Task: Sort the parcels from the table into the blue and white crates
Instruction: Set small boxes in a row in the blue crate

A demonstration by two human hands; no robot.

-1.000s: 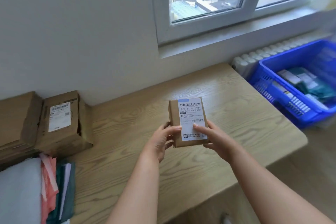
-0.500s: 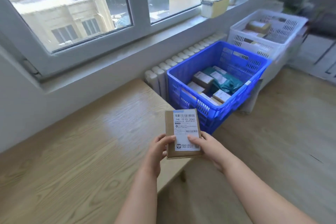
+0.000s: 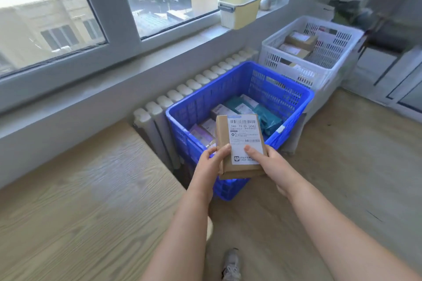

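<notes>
Parcel (image 3: 239,143) of brown cardboard, with a white shipping label on its upper face, is held in both hands above the near corner of the blue crate (image 3: 217,96). It is gripped at its near end. The left hand (image 3: 206,166) is curled round the left edge with the thumb laid on top. The right hand (image 3: 272,167) is curled round the right edge with the thumb pressed on the label. The parcel is held roughly flat, with its barcode end pointing far.

Several parcels are seen inside the blue crate, some brown and some wrapped in teal. The white crate (image 3: 294,73) is set just beyond the blue one, to the right; whether the two touch cannot be told. Brown boxes lie in it. Both crates stand on the floor, in front of a white radiator (image 3: 196,84) under the window.

The wooden table (image 3: 91,189) is seen at the left, its right edge just beside the blue crate. A pale yellow bin (image 3: 239,10) is placed on the far windowsill. A grey shoe (image 3: 231,264) is seen on the floor at the near edge.
</notes>
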